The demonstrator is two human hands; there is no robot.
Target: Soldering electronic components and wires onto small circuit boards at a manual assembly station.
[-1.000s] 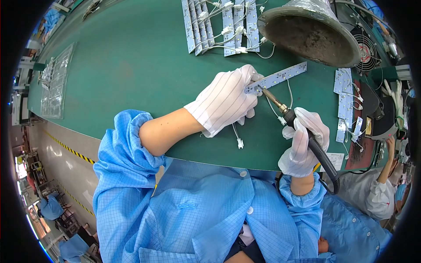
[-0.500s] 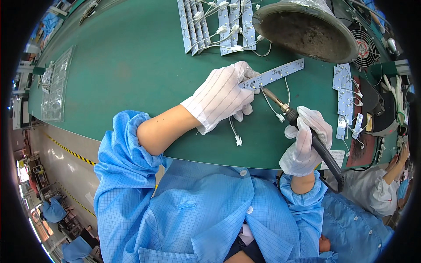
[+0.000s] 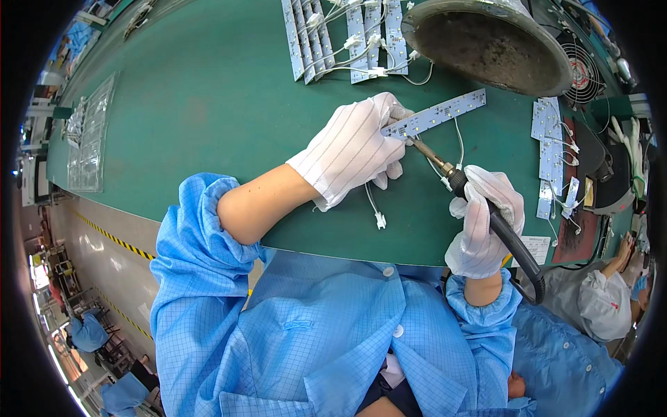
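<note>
My left hand (image 3: 358, 149), in a white striped glove, is closed on one end of a narrow LED circuit board (image 3: 445, 115). The board slants up to the right above the green mat. White wires with small plugs hang from it; one white plug (image 3: 380, 221) dangles below the glove. In my gloved right hand (image 3: 485, 221) is a soldering iron (image 3: 455, 179), gripped by its black handle. Its tip meets or nearly meets the board's lower edge beside my left fingers; exact contact is too small to tell.
Wired LED boards (image 3: 358, 42) lie at the back. A wide metal fume hood (image 3: 486, 48) hangs over the back right. More boards (image 3: 549, 153) lie at right, near a fan (image 3: 580, 75). A clear plastic tray (image 3: 94, 135) is far left. Co-workers sit at lower right.
The iron's tip has shifted slightly left along the board's lower edge, toward my left fingers. My left hand keeps its hold on the board.
</note>
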